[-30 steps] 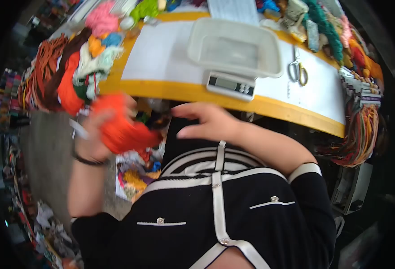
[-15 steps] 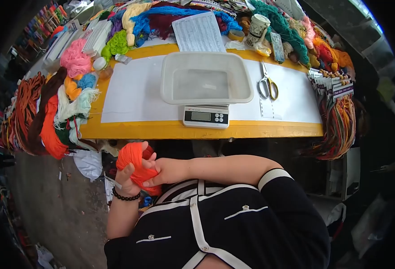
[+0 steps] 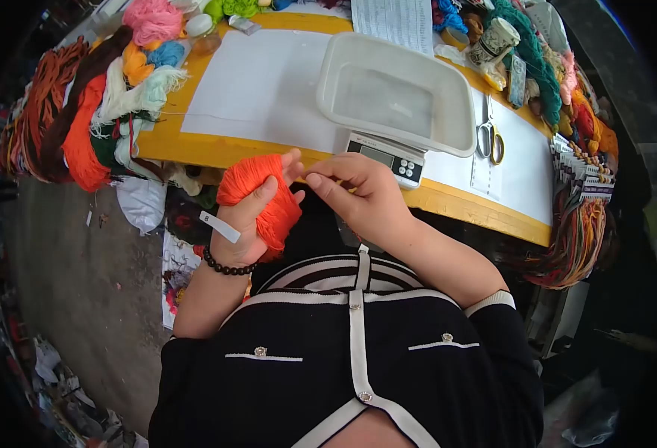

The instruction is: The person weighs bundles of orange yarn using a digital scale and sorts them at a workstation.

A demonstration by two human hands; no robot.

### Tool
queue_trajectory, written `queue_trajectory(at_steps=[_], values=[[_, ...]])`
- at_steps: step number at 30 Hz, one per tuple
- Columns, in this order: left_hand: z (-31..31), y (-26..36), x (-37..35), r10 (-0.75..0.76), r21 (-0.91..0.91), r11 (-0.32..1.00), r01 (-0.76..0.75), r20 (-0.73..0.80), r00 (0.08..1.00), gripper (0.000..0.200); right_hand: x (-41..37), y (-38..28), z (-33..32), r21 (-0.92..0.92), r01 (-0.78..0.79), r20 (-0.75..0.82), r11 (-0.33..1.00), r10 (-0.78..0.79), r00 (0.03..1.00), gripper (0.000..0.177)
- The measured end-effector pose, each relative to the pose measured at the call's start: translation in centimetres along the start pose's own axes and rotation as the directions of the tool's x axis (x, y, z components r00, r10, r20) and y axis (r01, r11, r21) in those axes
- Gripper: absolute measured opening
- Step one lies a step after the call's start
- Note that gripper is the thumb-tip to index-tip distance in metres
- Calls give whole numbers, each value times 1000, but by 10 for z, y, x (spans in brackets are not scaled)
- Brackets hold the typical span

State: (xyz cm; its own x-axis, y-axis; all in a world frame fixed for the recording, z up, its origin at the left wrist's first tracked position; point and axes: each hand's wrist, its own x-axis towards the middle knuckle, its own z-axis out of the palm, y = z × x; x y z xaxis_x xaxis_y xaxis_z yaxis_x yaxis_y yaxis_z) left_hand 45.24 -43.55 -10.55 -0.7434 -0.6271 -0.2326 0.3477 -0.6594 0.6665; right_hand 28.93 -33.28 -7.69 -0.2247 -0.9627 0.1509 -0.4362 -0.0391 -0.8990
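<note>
While the left hand (image 3: 240, 228) is closed around an orange yarn skein (image 3: 250, 173), fingers wrapped over it and thumb raised, the item sits just in front of the digital scale (image 3: 384, 158), below the table edge and close to the person's chest.

- Left hand: grips the skein; a dark bead bracelet (image 3: 228, 266) on the wrist; a white paper tag (image 3: 220, 226) sticks out beside the hand, on the side away from the scale.
- Right hand (image 3: 366, 201): directly in front of the scale, thumb and forefinger pinched together next to the skein; whether a strand lies between them is too fine to tell.
- Digital scale: at the near edge of the yellow table (image 3: 194, 149), display facing the person.
- Clear plastic tub (image 3: 328, 75): resting on the scale.
- White paper sheet (image 3: 261, 82): flat on the table, left of the scale.
- Scissors (image 3: 489, 138): right of the scale, just beside the tub, lying on paper.
- Printed list (image 3: 399, 19): behind the scale, beyond the tub.
- Paper cup (image 3: 496, 37): behind and right of the scale.
- Mixed yarn hanks (image 3: 82, 127): well left of the scale, draped over the table end.
- Thread sample cards (image 3: 582, 187): far right of the scale, strands hanging off the edge.
</note>
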Motion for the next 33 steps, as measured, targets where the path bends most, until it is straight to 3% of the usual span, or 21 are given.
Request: queue_trajectory(at_steps=[1, 2, 4, 7, 11, 14, 16, 17, 18, 19, 22, 26, 29, 33], values=[[0, -1, 2, -14, 15, 1000, 13, 76, 997, 34, -1, 2, 2, -4, -9, -1, 1000, 9, 1000, 20], [0, -3, 3, -28, 32, 999, 24, 152, 988, 35, -1, 4, 8, 139, -93, 18, 986, 91, 996, 22], [2, -8, 3, 4, 66, 998, -14, 147, 989, 35, -1, 10, 18, 410, -224, 96, 884, 202, 975, 23], [5, -12, 1, 83, 175, 978, -113, 171, 982, 34, -2, 11, 25, 505, -254, 128, 825, 219, 967, 21], [4, -11, 0, 181, 372, 892, -257, 228, 957, 29, -5, 15, 27, 518, -242, 131, 821, 204, 970, 19], [2, -12, -2, 130, 309, 931, -193, 213, 968, 35, -13, 13, 19, 441, -252, 108, 861, 228, 968, 19], [2, -7, -4, 96, 130, 985, -114, 136, 986, 29, -21, 23, 13, -30, -84, -25, 996, 84, 996, 24], [1, -2, -5, 72, 45, 996, -77, 109, 991, 30, -27, 31, 10, -35, -95, -37, 995, 94, 995, 24], [-9, 0, -4, 137, 72, 987, -145, 109, 985, 33, -36, 43, 5, -345, -178, -129, 922, 141, 982, 29], [-15, 8, -6, 128, 138, 981, -138, 79, 989, 36, -44, 55, -1, -609, -267, -228, 747, 158, 961, 34], [-25, 20, -6, 107, 130, 985, -117, 85, 991, 37, -64, 74, -19, -741, -442, -319, 506, 314, 894, 46], [-26, 20, 1, 106, 121, 986, -113, 59, 993, 37, -71, 91, -25, -800, -408, -306, 441, 285, 908, 56], [-23, 17, 4, 100, 118, 988, -103, 36, 994, 37, -70, 95, -26, -866, -348, -253, 358, 286, 924, 55], [-21, 16, 4, 79, 117, 990, -78, -7, 997, 37, -66, 82, -36, -878, -335, -222, 343, 327, 918, 52]])
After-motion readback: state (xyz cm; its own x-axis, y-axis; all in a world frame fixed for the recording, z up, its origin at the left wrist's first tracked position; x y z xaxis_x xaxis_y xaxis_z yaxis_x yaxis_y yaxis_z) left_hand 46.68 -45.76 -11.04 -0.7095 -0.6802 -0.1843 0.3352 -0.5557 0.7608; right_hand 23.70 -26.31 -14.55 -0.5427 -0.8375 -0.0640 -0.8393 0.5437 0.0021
